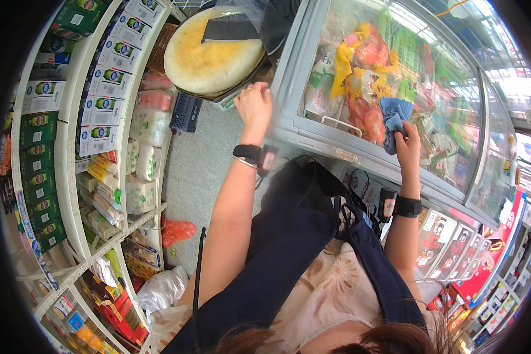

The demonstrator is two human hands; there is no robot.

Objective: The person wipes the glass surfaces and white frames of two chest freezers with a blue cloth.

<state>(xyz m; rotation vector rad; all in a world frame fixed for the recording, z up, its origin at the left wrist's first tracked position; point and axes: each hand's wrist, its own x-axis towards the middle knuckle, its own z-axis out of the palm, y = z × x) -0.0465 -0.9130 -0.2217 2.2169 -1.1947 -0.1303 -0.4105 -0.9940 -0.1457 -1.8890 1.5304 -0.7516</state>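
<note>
My right hand [408, 144] grips a crumpled blue cloth [394, 116] against the glass top of a chest freezer [292, 108]. Under the glass lie bagged goods, among them a yellow and orange plastic bag [369, 88] with a cartoon face. A white handle [341, 125] is on the glass lid, left of the cloth. My left hand [254, 106] is beside the freezer's left corner, back of the hand up and fingers bent. Whether it touches the freezer or holds anything is hidden.
A round padded stool seat [212, 62], yellowed on top, stands beyond my left hand. Shelves on the left hold beer cartons [101, 109] and packs of tissue [148, 128]. A red plastic bag [177, 232] lies on the grey floor [190, 177]. Clear product boxes [442, 234] stand at right.
</note>
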